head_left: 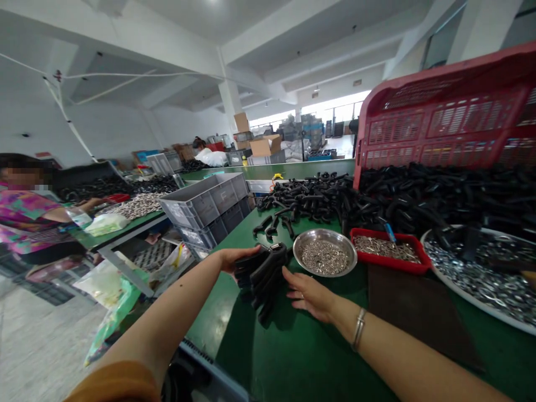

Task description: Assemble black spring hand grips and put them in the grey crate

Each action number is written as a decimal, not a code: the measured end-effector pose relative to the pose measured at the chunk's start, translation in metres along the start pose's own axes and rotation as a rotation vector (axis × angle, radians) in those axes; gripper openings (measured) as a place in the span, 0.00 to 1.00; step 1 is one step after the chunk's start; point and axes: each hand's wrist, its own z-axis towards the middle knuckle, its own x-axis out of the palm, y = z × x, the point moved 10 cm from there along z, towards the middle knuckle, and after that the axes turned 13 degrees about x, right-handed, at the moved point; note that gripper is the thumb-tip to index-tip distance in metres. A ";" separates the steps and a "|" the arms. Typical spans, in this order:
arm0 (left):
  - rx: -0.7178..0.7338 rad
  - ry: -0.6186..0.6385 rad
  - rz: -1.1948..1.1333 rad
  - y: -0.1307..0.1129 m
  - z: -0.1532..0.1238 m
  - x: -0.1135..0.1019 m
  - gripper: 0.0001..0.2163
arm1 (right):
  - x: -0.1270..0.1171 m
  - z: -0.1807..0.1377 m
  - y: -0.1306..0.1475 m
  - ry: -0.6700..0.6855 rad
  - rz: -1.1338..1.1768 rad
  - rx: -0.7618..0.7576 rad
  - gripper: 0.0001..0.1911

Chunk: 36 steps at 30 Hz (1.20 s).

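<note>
A bundle of black curved plastic handles (pixel 268 273) is held above the green table (pixel 293 357). My left hand (pixel 238 259) is closed around the bundle's left side, thumb on top, with the other fingers hidden behind the parts. At the bundle's right edge is my right hand (pixel 307 293), its fingers apart and the palm turned toward the handles; whether the fingertips touch them I cannot tell. Just beyond it stands a round metal bowl (pixel 299 248) of small metal pieces. A few loose black parts (pixel 272 228) lie behind the bundle.
Right of the bowl sits a red tray (pixel 422 261) of small metal pins, beside a wide white basin (pixel 494 321) of shiny metal parts. A red crate (pixel 364 128) spills black parts. Grey crates (pixel 184 212) are stacked left. A co-worker (pixel 29 223) sits at another table.
</note>
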 end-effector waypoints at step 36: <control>1.063 -0.444 -0.219 0.014 -0.081 0.148 0.49 | 0.010 -0.082 -0.014 -0.229 -0.539 -0.920 0.53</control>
